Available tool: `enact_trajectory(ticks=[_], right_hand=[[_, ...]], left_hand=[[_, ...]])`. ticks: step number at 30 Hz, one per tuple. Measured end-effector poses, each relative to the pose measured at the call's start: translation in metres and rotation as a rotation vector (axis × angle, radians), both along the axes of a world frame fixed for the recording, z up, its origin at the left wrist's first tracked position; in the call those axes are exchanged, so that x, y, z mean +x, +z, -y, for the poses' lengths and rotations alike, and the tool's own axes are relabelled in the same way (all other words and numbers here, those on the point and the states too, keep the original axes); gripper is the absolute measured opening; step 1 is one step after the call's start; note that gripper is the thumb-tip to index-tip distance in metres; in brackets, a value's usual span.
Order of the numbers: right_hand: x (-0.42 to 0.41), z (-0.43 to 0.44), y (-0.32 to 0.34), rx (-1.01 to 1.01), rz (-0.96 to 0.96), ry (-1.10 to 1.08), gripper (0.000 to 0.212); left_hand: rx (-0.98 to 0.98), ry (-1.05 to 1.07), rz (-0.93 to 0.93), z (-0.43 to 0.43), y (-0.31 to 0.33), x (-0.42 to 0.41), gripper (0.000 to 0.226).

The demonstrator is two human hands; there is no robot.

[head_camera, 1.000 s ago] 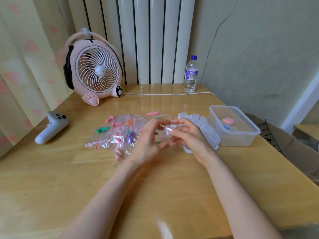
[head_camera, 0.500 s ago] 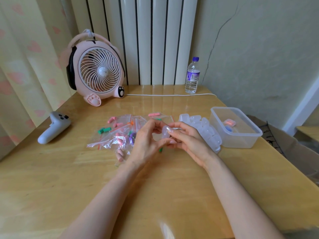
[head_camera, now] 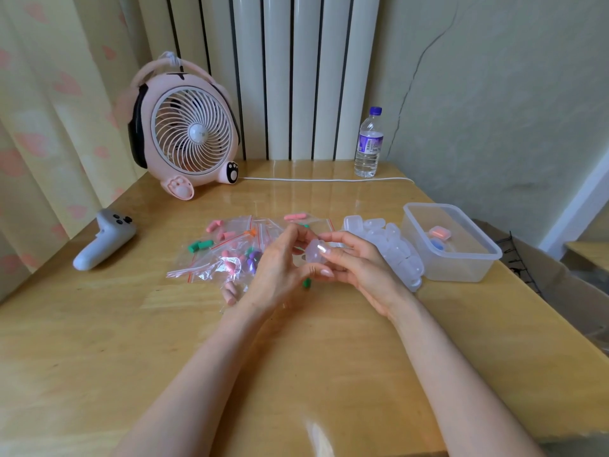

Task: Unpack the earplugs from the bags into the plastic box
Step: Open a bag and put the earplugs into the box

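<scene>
Small clear case (head_camera: 312, 255): lifted above the counter (head_camera: 131, 341), just in front of the bags (head_camera: 211, 255).
Left grip (head_camera: 276, 272): curled round the case's left side.
Right grip (head_camera: 362, 268): narrow, pinching its right edge.
Case handling: probably feather-light, stiff and slick; best held at the seam edges, gently, lest it pop away.
Earplugs (head_camera: 199, 246): mostly bagged; soft foam by the look, best pinched lightly mid-body.
Plastic box (head_camera: 461, 272): open, at the right, apart from both grips.
</scene>
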State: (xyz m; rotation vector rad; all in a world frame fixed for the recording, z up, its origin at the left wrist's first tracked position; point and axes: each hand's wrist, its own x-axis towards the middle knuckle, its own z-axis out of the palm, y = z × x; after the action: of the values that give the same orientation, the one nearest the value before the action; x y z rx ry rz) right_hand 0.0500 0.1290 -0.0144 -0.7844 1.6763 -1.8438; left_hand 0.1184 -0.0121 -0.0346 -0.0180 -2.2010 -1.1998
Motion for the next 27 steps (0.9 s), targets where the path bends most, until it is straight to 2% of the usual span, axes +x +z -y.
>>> enact_trajectory(ticks=[4,7,9,11,13,17,21,24,27], right_hand=[[0.000,0.002,-0.002,-0.011,-0.048,-0.058,0.021],[-0.004,0.007,-0.012,0.160,-0.492,-0.331,0.017],[-0.007,0.010,-0.019,0.300,-0.794,-0.432,0.018],[-0.009,0.012,-0.026,0.406,-1.059,-0.392,0.019],[-0.010,0.017,-0.032,0.471,-1.204,-0.279,0.022],[-0.010,0.024,-0.036,0.615,-1.142,-0.201,0.022],[-0.011,0.025,-0.038,0.638,-1.121,-0.218,0.018],[-0.013,0.021,-0.031,0.553,-1.027,-0.318,0.013],[-0.016,0.012,-0.021,0.339,-0.871,-0.476,0.011]], left_hand=[[0.067,0.006,-0.013,0.007,0.003,0.001,0.044],[0.125,0.040,0.014,0.014,0.007,0.002,0.047],[0.176,0.088,0.029,0.021,0.007,0.004,0.055],[0.187,0.144,0.044,0.027,0.008,0.006,0.057],[0.181,0.175,0.075,0.031,0.007,0.006,0.048],[0.154,0.199,0.136,0.033,0.002,0.003,0.037],[0.205,0.168,0.148,0.032,0.003,0.001,0.034],[0.248,0.111,0.180,0.031,0.003,0.001,0.035],[0.237,0.034,0.215,0.031,0.003,0.002,0.036]])
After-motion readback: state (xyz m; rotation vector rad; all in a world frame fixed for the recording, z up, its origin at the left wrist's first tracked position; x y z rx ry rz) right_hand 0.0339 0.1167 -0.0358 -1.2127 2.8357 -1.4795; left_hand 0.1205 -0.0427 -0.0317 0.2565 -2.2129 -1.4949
